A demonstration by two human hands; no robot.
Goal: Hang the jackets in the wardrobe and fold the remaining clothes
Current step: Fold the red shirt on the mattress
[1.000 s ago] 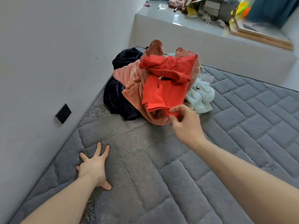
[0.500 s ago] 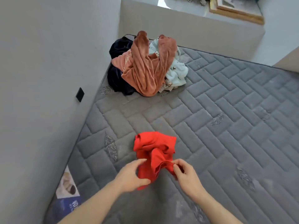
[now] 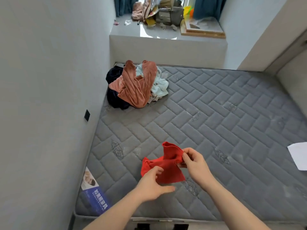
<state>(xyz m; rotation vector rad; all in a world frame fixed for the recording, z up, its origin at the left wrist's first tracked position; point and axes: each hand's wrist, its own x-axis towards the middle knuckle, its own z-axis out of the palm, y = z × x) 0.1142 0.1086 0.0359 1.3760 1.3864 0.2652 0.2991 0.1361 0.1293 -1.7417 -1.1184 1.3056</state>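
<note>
A small red garment (image 3: 167, 168) is held just above the near part of the grey quilted mattress (image 3: 216, 122). My right hand (image 3: 194, 161) pinches its upper right edge between thumb and fingers. My left hand (image 3: 152, 185) grips its lower left part. At the far left corner of the mattress lies a pile of clothes (image 3: 137, 85): a rust-orange fleece piece on top, a dark navy garment under it on the left, a pale mint fleece piece on the right.
A grey wall runs along the left with a black switch plate (image 3: 87, 115). Beyond the bed a raised ledge (image 3: 166, 45) carries bags and clutter. A white sheet (image 3: 299, 155) lies at the mattress's right edge. A blue label (image 3: 96, 201) marks the near left corner.
The red garment came off the pile and was drawn to the near part of the mattress. My left hand lifted from the mattress and took hold of it. The view pulled back.
</note>
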